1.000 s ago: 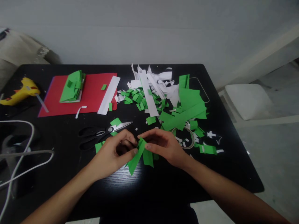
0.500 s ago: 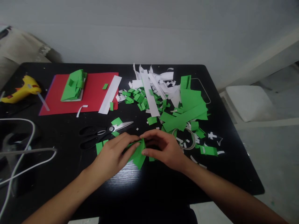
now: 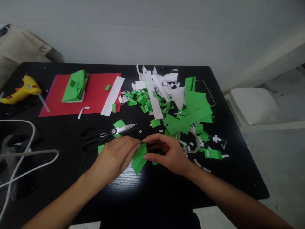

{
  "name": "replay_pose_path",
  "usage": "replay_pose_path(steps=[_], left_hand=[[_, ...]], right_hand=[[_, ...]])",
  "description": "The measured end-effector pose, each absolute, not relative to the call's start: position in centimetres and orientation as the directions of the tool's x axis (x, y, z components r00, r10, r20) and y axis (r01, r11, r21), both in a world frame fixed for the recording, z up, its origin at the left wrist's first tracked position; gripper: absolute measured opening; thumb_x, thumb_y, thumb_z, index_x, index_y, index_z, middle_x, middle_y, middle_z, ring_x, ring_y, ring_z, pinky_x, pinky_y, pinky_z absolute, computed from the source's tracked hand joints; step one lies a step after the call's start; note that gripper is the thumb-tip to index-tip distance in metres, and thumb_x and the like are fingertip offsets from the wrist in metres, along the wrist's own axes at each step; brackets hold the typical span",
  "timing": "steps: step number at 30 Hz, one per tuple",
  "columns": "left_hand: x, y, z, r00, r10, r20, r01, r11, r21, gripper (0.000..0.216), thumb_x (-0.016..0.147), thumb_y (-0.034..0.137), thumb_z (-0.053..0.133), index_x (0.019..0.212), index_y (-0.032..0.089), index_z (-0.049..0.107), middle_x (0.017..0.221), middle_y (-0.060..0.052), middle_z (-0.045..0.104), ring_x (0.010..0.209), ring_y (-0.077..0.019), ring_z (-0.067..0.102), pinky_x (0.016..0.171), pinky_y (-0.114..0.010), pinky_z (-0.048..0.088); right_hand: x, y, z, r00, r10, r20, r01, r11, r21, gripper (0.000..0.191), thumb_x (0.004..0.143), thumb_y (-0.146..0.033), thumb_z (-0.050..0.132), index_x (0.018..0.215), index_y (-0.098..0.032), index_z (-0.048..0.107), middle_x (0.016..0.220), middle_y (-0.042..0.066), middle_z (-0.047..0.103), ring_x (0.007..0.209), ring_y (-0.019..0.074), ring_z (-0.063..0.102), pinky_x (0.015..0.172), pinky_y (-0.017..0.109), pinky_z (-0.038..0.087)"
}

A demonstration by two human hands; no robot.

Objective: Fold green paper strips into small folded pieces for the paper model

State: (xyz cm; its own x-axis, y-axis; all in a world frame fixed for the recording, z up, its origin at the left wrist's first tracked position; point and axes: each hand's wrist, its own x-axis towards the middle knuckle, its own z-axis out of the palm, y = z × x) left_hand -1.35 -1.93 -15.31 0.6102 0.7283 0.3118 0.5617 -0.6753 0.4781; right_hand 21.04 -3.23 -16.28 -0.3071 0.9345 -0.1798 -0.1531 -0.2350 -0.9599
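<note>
Between my hands is a folded piece of green paper (image 3: 138, 162), its lower flap hanging down toward the table's front. My left hand (image 3: 116, 155) is closed on its upper left edge; the fingertips are partly hidden. From the other side, my right hand (image 3: 166, 153) pinches its right edge between thumb and fingers. Black-handled scissors (image 3: 114, 131) lie just beyond my left hand, blades pointing right, with small green scraps under and beside them. A roll of tape (image 3: 198, 143) lies flat past my right hand, white bits inside its ring.
Behind my hands spreads a heap of small green cuttings (image 3: 143, 101) and white paper strips (image 3: 153, 98). Larger green sheets (image 3: 195, 101) lie to the right. On a red sheet (image 3: 96, 95) rests a green folded paper bundle (image 3: 75, 87). A yellow glue gun (image 3: 23, 90) and white cable (image 3: 33, 136) are left.
The green paper has shifted in my fingers, its lower flap swinging slightly left and down. My left thumb has moved from the paper's front and is now tucked out of sight.
</note>
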Motion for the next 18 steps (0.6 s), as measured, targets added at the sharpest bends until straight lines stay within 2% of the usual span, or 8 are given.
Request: replay_pose_path(steps=[5, 13, 18], left_hand=[[-1.6, -1.6, -15.0, 0.601, 0.744, 0.293, 0.522, -0.642, 0.561, 0.015, 0.103, 0.013, 0.056, 0.114, 0.017, 0.065, 0.104, -0.006, 0.074, 0.094, -0.0166, 0.072, 0.086, -0.028, 0.057], [-1.6, -1.5, -14.1, 0.577, 0.775, 0.258, 0.498, -0.584, 0.641, 0.012, 0.102, 0.016, 0.057, 0.109, 0.018, 0.067, 0.097, -0.003, 0.076, 0.083, -0.0133, 0.074, 0.077, -0.022, 0.058], [-1.7, -1.4, -14.0, 0.545, 0.783, 0.3, 0.497, -0.59, 0.636, 0.006, 0.1, 0.018, 0.064, 0.104, 0.017, 0.068, 0.093, -0.002, 0.076, 0.078, -0.0123, 0.074, 0.073, -0.021, 0.058]], right_hand=[[21.1, -3.2, -16.2, -0.313, 0.94, -0.138, -0.097, -0.176, -0.98, 0.041, 0.069, -0.027, 0.094, 0.108, -0.023, 0.078, 0.111, 0.006, 0.078, 0.101, 0.0221, 0.075, 0.095, 0.039, 0.064], [21.1, -3.3, -16.2, -0.331, 0.943, -0.044, -0.049, -0.064, -0.997, 0.04, 0.073, -0.027, 0.093, 0.111, -0.026, 0.08, 0.118, 0.006, 0.079, 0.105, 0.0226, 0.075, 0.091, 0.036, 0.064], [21.2, -3.3, -16.0, -0.372, 0.928, 0.01, -0.038, -0.005, -0.999, 0.04, 0.075, -0.028, 0.091, 0.114, -0.027, 0.08, 0.122, 0.007, 0.078, 0.11, 0.0245, 0.075, 0.093, 0.038, 0.064]])
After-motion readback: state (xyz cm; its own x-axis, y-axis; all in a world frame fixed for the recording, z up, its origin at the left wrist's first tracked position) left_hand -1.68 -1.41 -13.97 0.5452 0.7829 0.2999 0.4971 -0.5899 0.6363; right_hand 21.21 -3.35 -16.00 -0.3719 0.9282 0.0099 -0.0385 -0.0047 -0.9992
